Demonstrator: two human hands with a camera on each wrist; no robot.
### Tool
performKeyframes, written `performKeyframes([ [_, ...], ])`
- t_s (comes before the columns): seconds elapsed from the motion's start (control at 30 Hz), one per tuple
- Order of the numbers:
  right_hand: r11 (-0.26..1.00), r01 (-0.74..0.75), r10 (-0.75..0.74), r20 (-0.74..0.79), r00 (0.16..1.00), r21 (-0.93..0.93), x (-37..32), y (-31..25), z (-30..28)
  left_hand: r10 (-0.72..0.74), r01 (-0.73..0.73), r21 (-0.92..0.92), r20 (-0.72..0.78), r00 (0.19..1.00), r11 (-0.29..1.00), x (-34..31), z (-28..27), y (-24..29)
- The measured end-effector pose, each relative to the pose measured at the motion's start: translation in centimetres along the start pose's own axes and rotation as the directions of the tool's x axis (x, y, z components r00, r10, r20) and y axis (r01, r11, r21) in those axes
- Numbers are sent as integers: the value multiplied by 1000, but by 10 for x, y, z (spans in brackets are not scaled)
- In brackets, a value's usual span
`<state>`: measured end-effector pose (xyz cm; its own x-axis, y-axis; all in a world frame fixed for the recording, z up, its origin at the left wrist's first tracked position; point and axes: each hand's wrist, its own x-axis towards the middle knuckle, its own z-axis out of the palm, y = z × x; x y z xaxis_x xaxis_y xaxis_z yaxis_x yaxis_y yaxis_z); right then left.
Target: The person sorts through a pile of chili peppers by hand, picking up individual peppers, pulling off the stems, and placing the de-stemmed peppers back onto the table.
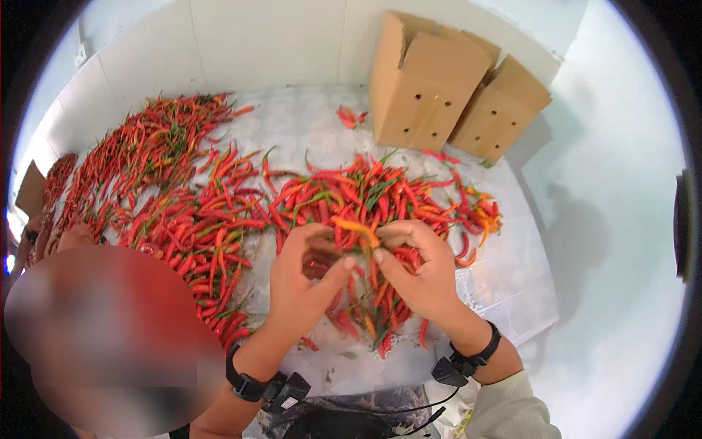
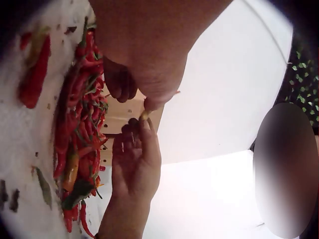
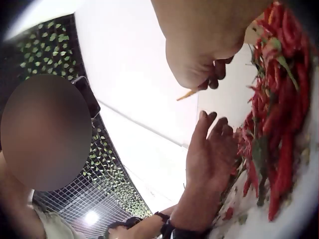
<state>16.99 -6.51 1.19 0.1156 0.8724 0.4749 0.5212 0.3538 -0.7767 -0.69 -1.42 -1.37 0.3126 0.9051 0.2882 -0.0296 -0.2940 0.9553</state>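
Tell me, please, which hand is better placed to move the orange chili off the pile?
Right, probably. The right hand pinches the orange chili at its fingertips above the pile, while the left hand is open beside it and grips nothing.

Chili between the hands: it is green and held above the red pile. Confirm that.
Wrong colour: the chili between the left hand and right hand is orange, not green, as the head view shows. It is held above the red pile.
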Motion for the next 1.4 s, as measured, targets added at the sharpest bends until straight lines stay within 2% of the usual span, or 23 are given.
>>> performKeyframes([
  [0.03,999,-33,35,-130,991,16,4,-7,-4,5,-5,-1,-24,1000,1000,-1,0,-1],
  [0.1,990,127,-138,-365,921,-53,21,-5,-26,-24,21,-50,-68,997,999,0,-1,0],
  [0.13,975,200,-220,-464,858,-91,30,-8,-37,-5,2,-34,-85,996,999,0,-1,0],
  [0.2,959,278,-233,-702,673,-52,49,-39,-58,30,-27,23,-118,993,999,0,-3,0],
  [0.23,919,360,-354,-743,569,-162,62,-51,-71,8,-11,-22,-130,991,1000,-1,-1,4],
  [0.27,863,425,-463,-763,451,-273,78,-63,-83,45,-44,11,-114,992,999,-2,-2,5],
  [0.37,709,616,-566,-797,208,-343,121,-96,-99,143,-133,119,-77,987,984,-3,-3,10],
  [0.43,736,443,-637,-745,197,-512,153,-94,-113,158,-148,129,-78,984,981,-3,-4,12],
  [0.47,735,344,-666,-719,201,-585,169,-87,-118,161,-150,138,-77,984,979,-4,-5,12],
  [0.53,853,47,-453,-695,559,-519,200,-67,-122,151,-137,115,-118,981,984,-2,-6,7],
  [0.57,893,-37,-286,-628,724,-449,205,-44,-126,142,-129,104,-135,981,986,-2,-7,6],
  [0.6,911,-132,-103,-526,844,-391,208,-28,-129,144,-130,98,-150,978,987,-2,-8,8],
  [0.7,925,-73,-105,-434,895,-374,156,-37,-100,143,-133,65,-186,972,989,-1,-7,9],
  [0.8,975,-80,20,-273,962,-208,108,-5,-76,145,-137,61,-156,977,989,-4,-6,5],
  [0.87,966,-110,70,-173,982,-236,78,15,-63,179,-168,90,-130,975,982,-2,-4,4],
  [0.9,962,-113,85,-121,989,-249,66,24,-56,143,-133,90,-121,982,987,-2,-4,5],
  [1.0,928,-48,-20,-177,984,-369,35,50,-36,60,-55,39,-123,991,998,-1,-3,5],
  [1.03,831,-8,-61,-106,992,-556,27,54,-35,72,-64,72,-127,989,995,0,-4,3],
  [1.17,754,16,-7,16,1000,-657,24,37,-36,102,-99,168,-9,995,981,0,-2,1],
  [1.27,697,74,33,134,990,-713,17,34,-35,61,-65,180,29,998,982,-2,1,3],
  [1.4,753,71,18,127,992,-654,16,36,-31,-29,17,166,70,997,986,-3,1,4],
])
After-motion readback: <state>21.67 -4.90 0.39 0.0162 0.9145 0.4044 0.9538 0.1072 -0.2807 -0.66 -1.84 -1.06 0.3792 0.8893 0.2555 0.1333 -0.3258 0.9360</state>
